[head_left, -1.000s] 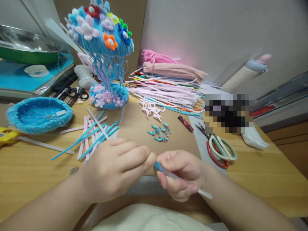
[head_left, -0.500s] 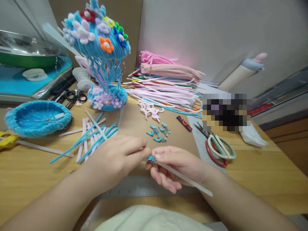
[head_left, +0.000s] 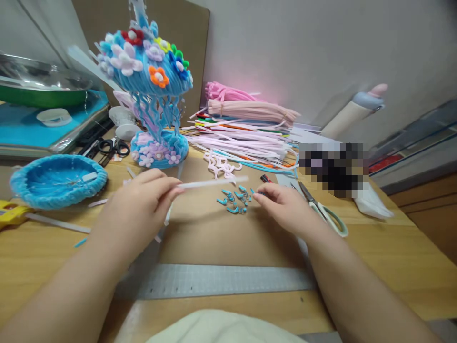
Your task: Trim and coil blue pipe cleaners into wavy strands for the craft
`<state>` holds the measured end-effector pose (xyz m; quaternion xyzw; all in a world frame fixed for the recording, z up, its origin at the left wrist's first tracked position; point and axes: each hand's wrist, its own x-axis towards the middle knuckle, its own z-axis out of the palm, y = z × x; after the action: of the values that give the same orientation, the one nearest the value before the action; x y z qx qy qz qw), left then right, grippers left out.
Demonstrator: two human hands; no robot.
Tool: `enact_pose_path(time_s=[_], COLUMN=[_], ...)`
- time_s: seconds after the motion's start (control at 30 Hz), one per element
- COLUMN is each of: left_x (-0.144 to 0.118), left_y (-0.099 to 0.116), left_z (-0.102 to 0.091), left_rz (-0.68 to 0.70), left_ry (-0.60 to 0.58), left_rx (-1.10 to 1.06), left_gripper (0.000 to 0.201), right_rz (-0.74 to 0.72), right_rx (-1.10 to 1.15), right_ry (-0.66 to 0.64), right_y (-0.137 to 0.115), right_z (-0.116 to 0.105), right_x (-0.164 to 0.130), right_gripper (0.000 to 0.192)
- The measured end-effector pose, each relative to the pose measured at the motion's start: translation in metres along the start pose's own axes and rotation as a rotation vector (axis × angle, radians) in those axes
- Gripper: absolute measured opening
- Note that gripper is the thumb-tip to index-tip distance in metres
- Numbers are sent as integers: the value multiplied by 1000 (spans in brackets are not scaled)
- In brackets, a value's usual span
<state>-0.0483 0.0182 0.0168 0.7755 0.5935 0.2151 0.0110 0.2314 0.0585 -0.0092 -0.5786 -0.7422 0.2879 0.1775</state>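
Left hand (head_left: 137, 205) raised a little above the table, thumb and fingertips pinched on one end of a thin, straight, translucent white plastic rod (head_left: 213, 182). Rod lying almost level, long axis running left to right across the view, free end pointing right and very slightly upward, toward the far right side of the table. Free end hovering above a small scatter of curled turquoise pipe-cleaner pieces (head_left: 233, 199).

Right hand (head_left: 285, 209) low over the brown cardboard mat (head_left: 221, 238), fingers stretched leftward and drawn together at the tips, right at the edge of the turquoise scatter; whether pinching one small piece or only touching it, cannot tell.

Beneath both hands, a light wooden table (head_left: 392, 267) covered in the middle by the cardboard mat. A grey metal ruler (head_left: 214, 281) lying flat across the near edge of the mat, long axis left to right. Scissors with pale green handles (head_left: 326, 212) just right of the right hand. Behind, a loose heap of long pink, white and multicoloured pipe cleaners (head_left: 246, 128) against a plain pale wall. To the left, a tall blue pipe-cleaner jellyfish model dotted with coloured flowers (head_left: 150, 90), standing upright, and a shallow blue woven pipe-cleaner bowl (head_left: 57, 180) nearer the table's left edge. Black-handled scissors (head_left: 112, 146) between the bowl and the model.
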Motion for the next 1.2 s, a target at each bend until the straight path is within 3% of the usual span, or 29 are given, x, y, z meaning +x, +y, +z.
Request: enact_pose_path(time_s=[0.07, 0.2, 0.3, 0.4, 0.53, 0.6, 0.63, 0.67, 0.77, 0.87, 0.9, 1.03, 1.13, 1.2], left_x=[0, -2, -3, -5, -15, -22, -25, -27, -29, -25, -24, -23, -23, -22], left_y=[-2, 1, 9, 21, 42, 51, 54, 55, 52, 45, 44, 41, 42, 41], left_z=[0, 7, 9, 13, 26, 34, 37, 40, 41, 40, 40, 43, 47, 49], left_rz=[-67, -155, -243, -259, -216, -122, -60, -11, 26, -17, -31, -56, -73, -88], left_ry=[45, 11, -26, -96, -284, -394, -413, -404, -290, -224, -222, -234, -226, -225], left_rx=[-14, -93, -198, -389, -725, -812, -815, -802, -695, -618, -611, -599, -582, -574], left_gripper=[32, 37, 43, 37, 31, 30, 29, 31, 39, 34, 32, 30, 30, 30], right_rz=[28, 87, 71, 85, 135, 132, 125, 116, 49, 125, 168, 206, 52, -119], right_rx=[-91, -106, -135, 202, 879, 977, 992, 982, 784, 83, -116, -238, -226, -149], right_ry=[55, 22, 145, 174, -161, -269, -245, -187, 170, 408, 408, 416, 405, 268], right_y=[7, 12, 11, 3, -23, -33, -34, -32, -8, 27, 37, 54, 39, 22], right_z=[0, -1, -7, -4, 19, 26, 25, 22, -1, -25, -30, -29, -16, -3], right_x=[5, 7, 6, 2, -12, -18, -19, -18, -5, 15, 21, 31, 27, 19], right_gripper=[27, 36, 36, 38, 44, 37, 35, 35, 39, 38, 36, 34, 30, 24])
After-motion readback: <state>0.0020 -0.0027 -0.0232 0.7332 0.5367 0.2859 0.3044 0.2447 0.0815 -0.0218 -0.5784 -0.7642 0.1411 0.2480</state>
